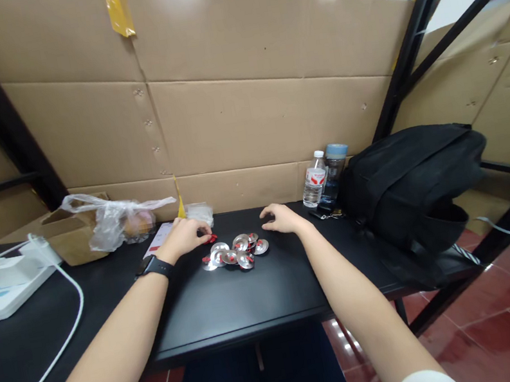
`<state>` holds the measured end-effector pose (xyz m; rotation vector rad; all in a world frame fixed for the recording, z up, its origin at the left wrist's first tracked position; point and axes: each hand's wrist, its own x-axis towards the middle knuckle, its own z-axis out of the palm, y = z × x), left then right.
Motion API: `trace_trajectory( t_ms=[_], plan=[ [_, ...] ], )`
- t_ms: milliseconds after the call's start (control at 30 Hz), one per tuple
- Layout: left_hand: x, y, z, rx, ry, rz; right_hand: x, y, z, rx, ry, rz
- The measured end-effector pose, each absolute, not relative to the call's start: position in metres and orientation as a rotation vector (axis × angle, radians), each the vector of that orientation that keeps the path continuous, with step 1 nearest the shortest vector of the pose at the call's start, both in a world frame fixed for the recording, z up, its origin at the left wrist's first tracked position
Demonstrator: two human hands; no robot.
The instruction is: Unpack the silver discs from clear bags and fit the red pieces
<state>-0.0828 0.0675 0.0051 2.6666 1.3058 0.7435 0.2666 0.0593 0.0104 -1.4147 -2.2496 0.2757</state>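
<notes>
Several small shiny metal discs with red bits (238, 251) lie in a cluster on the black table (234, 299). My left hand (187, 233), with a black watch on its wrist, rests just left of the cluster, fingers curled round a small red piece (211, 238). My right hand (280, 217) rests on the table just right of the cluster, fingers curled down; nothing shows in it.
A black backpack (411, 191) fills the table's right end, with two bottles (323, 176) and keys beside it. At the left stand a brown paper bag with a clear plastic bag (108, 223), a white power strip (4, 288) and cable. Cardboard walls stand behind.
</notes>
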Motion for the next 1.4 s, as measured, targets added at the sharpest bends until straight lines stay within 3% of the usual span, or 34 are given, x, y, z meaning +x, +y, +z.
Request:
trace_trajectory(
  t_ms=[133,433,733,1033,1200,1400],
  plan=[
    [-0.082,0.066,0.007,2.692,1.287,0.660,0.229,0.042,0.017,-0.962,-2.503,0.368],
    [-0.072,0.062,0.010,2.649,1.161,0.808,0.197,0.032,0.009,-0.944,-2.404,0.297],
    [-0.031,0.045,0.006,2.367,1.041,1.085,0.187,0.029,0.014,-0.949,-1.690,0.914],
    [-0.019,0.036,0.010,2.411,1.061,1.268,0.177,0.024,0.008,-0.842,-1.589,1.126],
    [-0.022,0.039,0.010,2.549,0.989,1.188,0.180,0.026,0.004,-0.864,-1.675,1.026],
    [-0.029,0.044,0.015,2.691,1.219,1.030,0.185,0.031,0.004,-1.024,-1.932,0.485]
  ],
)
